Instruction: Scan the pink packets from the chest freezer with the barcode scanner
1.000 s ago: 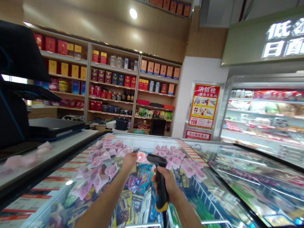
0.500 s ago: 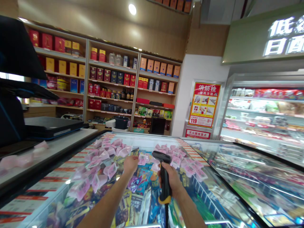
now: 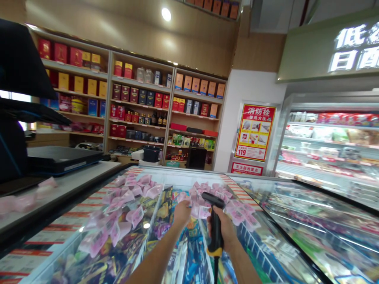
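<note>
Scanner point(image 3: 215, 221): one unit, gripped upright by the right hand point(image 3: 225, 230), fingers wrapped round its handle. Left hand point(image 3: 181, 208), at 9 o'clock of it, pinches one pink tag point(image 3: 182, 196). Two tag piles lie on the freezer lid point(image 3: 266, 252); open glass extends toward 3 o'clock.

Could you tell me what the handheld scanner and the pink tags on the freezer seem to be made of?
The scanner in the right hand looks like matte black moulded plastic with a yellow base, showing only dull highlights. The pink tags look like thin glossy plastic or laminated paper: they curl, overlap and catch the light. Which of the two, I cannot tell. The left hand touches one.
</note>
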Available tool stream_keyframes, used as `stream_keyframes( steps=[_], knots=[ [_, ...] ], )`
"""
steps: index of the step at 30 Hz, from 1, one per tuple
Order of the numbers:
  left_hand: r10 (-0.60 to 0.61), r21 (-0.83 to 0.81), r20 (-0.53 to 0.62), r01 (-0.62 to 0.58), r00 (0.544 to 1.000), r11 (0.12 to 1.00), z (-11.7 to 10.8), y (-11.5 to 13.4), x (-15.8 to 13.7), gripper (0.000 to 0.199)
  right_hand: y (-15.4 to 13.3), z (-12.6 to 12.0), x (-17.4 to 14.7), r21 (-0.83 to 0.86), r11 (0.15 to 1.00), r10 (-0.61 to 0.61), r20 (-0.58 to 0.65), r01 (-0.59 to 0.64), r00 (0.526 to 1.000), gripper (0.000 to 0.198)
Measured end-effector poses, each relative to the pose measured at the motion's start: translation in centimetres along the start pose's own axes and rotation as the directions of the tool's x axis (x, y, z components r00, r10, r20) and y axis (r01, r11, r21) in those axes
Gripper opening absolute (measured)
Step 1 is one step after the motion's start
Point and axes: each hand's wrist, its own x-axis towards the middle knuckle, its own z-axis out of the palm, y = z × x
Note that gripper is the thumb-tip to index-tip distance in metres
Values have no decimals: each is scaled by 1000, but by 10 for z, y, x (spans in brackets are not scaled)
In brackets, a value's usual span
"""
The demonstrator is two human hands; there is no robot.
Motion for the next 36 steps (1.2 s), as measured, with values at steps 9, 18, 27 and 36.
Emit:
stream_keyframes(
  steps=[9,18,27,36],
  knots=[
    [-18,264,-180,66,983,962,-102,-72,-12,36,7,32,-18,-46,999,-10,163,18,987,37],
    [-148,334,-125,182,981,925,-135,-102,-18,20,21,57,-33,-114,993,22,264,8,964,33],
    [-175,89,-68,180,982,980,-108,-79,-3,21,17,58,-41,-99,995,22,285,7,958,32],
    [-204,-53,-5,203,979,978,-74,-63,1,26,17,57,-41,-162,987,29,292,20,956,33]
  ],
)
